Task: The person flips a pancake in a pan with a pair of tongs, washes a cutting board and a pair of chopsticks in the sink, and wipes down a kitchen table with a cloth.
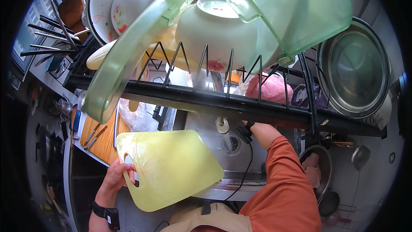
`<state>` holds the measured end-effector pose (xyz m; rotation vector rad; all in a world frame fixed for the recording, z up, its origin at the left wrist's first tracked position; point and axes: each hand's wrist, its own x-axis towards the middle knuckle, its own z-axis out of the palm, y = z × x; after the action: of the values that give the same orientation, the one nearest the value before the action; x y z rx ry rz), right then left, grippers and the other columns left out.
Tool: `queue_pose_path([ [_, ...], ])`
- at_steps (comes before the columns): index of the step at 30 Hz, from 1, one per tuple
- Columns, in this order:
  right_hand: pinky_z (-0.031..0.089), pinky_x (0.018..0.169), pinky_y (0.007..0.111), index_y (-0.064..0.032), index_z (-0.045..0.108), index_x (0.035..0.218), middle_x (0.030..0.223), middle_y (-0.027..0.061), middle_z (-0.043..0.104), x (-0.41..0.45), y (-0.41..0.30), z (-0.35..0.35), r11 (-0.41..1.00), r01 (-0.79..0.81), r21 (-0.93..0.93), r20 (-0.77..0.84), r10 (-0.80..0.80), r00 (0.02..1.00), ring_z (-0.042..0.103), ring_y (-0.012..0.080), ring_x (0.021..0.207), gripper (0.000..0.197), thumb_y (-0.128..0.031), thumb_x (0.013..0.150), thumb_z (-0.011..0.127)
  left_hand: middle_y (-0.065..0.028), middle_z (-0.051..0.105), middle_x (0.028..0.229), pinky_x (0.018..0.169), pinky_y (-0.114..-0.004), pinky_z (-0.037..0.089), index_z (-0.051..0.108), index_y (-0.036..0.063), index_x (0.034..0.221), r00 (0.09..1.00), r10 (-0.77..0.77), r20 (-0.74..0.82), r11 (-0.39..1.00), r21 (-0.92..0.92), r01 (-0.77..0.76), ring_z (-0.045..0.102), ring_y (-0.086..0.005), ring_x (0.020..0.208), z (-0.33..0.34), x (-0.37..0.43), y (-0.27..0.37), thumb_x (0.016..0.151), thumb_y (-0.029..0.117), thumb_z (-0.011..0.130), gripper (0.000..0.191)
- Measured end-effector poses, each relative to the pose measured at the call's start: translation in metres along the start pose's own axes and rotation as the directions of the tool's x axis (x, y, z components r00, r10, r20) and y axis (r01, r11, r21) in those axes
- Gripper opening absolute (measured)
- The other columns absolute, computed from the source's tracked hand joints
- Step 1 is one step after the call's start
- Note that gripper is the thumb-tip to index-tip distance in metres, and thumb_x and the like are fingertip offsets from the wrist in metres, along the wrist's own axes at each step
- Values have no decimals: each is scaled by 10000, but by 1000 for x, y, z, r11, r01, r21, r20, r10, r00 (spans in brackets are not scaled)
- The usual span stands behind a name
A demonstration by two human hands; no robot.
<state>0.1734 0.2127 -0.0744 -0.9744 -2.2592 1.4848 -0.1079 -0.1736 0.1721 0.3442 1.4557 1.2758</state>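
Observation:
My left hand (119, 173) grips a pale yellow-green plastic cutting board (173, 167) by its handle hole, fingers wrapped around the edge. The board looks wet and is held tilted over the front edge of the sink. Beyond it, water runs from a faucet (222, 125) towards the drain (232, 145) of a stainless steel sink (196, 122). My right arm reaches over the sink's right side, a black strapped device on its wrist. The black rack hides nearly all of my right hand, so what it touches cannot be seen.
Overhead, a black wire dish rack (206, 103) holds bowls (215, 35) and a green translucent plastic pitcher (309, 16). At left, a wooden cutting board (96, 129) carries knives. A metal bowl (326, 167) with raw meat stands at right. A cable hangs from my right wrist.

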Motion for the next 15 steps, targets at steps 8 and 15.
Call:
queue_pose_path([
  [8,450,698,306,-57,587,985,821,125,618,9,-14,-16,998,-10,-65,84,16,996,593,193,769,379,-331,727,634,-100,565,672,406,-215,445,403,-69,1036,999,22,32,999,30,-23,540,-146,425,2,-2,-5,770,36,441,289],
  [15,463,801,384,-55,586,985,1096,178,493,-67,0,-23,462,118,-879,266,268,926,511,360,974,396,-316,693,645,-102,578,677,322,-202,374,438,-33,947,996,49,79,996,69,-54,566,-147,455,1,5,-13,779,51,458,189],
])
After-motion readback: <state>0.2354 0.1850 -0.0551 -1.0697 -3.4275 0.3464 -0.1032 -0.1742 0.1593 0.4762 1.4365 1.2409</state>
